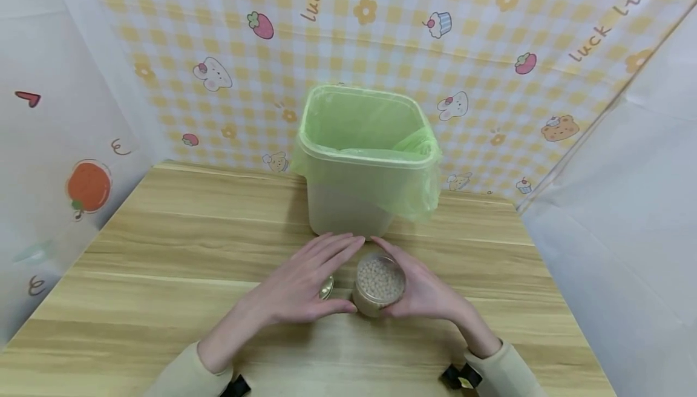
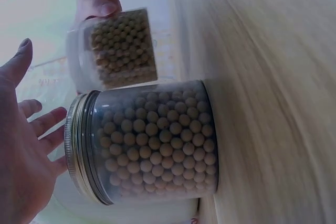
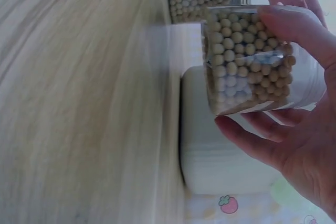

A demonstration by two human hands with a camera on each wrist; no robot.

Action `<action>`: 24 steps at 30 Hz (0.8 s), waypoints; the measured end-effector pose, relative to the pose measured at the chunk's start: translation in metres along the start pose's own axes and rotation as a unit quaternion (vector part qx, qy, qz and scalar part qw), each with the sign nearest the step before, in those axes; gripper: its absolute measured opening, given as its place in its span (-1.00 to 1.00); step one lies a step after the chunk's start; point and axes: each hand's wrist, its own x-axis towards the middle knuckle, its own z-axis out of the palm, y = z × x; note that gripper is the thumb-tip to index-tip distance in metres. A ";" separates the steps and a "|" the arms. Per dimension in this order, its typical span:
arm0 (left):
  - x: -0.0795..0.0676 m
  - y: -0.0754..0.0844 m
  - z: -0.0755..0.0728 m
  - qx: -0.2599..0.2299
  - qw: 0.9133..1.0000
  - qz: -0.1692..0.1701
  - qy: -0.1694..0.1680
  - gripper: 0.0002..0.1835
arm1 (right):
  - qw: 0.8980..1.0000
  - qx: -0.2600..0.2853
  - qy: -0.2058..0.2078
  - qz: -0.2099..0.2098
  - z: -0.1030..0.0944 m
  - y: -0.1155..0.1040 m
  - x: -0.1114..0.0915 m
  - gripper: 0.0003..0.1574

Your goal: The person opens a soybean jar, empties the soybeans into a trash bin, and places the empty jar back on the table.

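Note:
My right hand (image 1: 427,291) grips a clear jar (image 1: 380,280), part filled with small beige beads. In the right wrist view its thumb lies along one side of this jar (image 3: 247,59) and the fingers along the other. The jar's base is raised off the table there. Over a second jar spreads my left hand (image 1: 305,282), thumb apart from the fingers. That jar (image 2: 157,140) stands upright on the table, filled with similar beads, under a metal screw lid (image 2: 81,148). From above, the left hand hides most of it.
A pale bin (image 1: 348,203) with a green bag (image 1: 419,185) over its rim stands just beyond both hands. The wooden table (image 1: 163,252) meets a yellow checked cloth (image 1: 234,100) at the back. White sheets (image 1: 615,203) hang on both sides.

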 end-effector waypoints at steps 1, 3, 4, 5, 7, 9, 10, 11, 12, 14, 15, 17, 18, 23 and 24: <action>0.001 0.001 0.000 0.001 1.000 0.001 0.005 0.03 | 1.000 0.007 0.003 0.002 -0.001 -0.001 -0.001 0.64; 0.002 0.003 0.001 0.002 1.000 0.002 0.016 0.04 | 1.000 0.019 0.006 0.001 -0.003 -0.004 -0.002 0.63; 0.003 0.004 0.001 0.003 1.000 0.003 0.021 0.05 | 1.000 0.026 0.008 0.000 -0.004 -0.005 -0.003 0.63; 0.004 0.005 0.001 0.003 1.000 0.002 0.025 0.06 | 0.999 0.032 0.010 -0.001 -0.005 -0.007 -0.004 0.62; 0.007 0.007 0.001 0.004 0.999 0.003 0.032 0.07 | 0.999 0.039 0.013 -0.004 -0.007 -0.009 -0.005 0.61; 0.009 0.010 0.001 0.004 0.999 0.002 0.036 0.08 | 0.999 0.043 0.016 -0.010 -0.008 -0.011 -0.006 0.60; 0.010 0.011 0.001 0.003 0.999 0.004 0.039 0.08 | 0.999 0.044 0.018 -0.013 -0.009 -0.011 -0.006 0.60; 0.011 0.012 0.002 0.000 0.999 0.006 0.041 0.09 | 0.999 0.046 0.020 -0.016 -0.009 -0.011 -0.007 0.60; 0.012 0.012 0.002 -0.001 0.999 0.007 0.043 0.09 | 0.998 0.046 0.022 -0.020 -0.009 -0.011 -0.007 0.60; 0.014 0.014 0.003 -0.004 0.999 0.011 0.047 0.09 | 0.998 0.050 0.025 -0.027 -0.010 -0.012 -0.008 0.59; 0.015 0.015 0.003 -0.006 0.999 0.012 0.048 0.09 | 0.998 0.054 0.026 -0.031 -0.011 -0.012 -0.008 0.58; 0.016 0.017 0.004 -0.010 0.999 0.010 0.045 0.08 | 0.997 0.060 0.027 -0.037 -0.012 -0.013 -0.008 0.58; 0.017 0.018 0.004 -0.013 0.999 0.008 0.042 0.08 | 0.997 0.062 0.027 -0.038 -0.012 -0.015 -0.009 0.58; 0.020 0.022 0.005 -0.047 0.998 -0.010 0.031 0.08 | 0.997 0.067 0.031 -0.039 -0.015 -0.022 -0.011 0.58; 0.020 0.023 0.005 -0.054 0.998 -0.012 0.033 0.06 | 0.997 0.065 0.032 -0.037 -0.015 -0.023 -0.012 0.57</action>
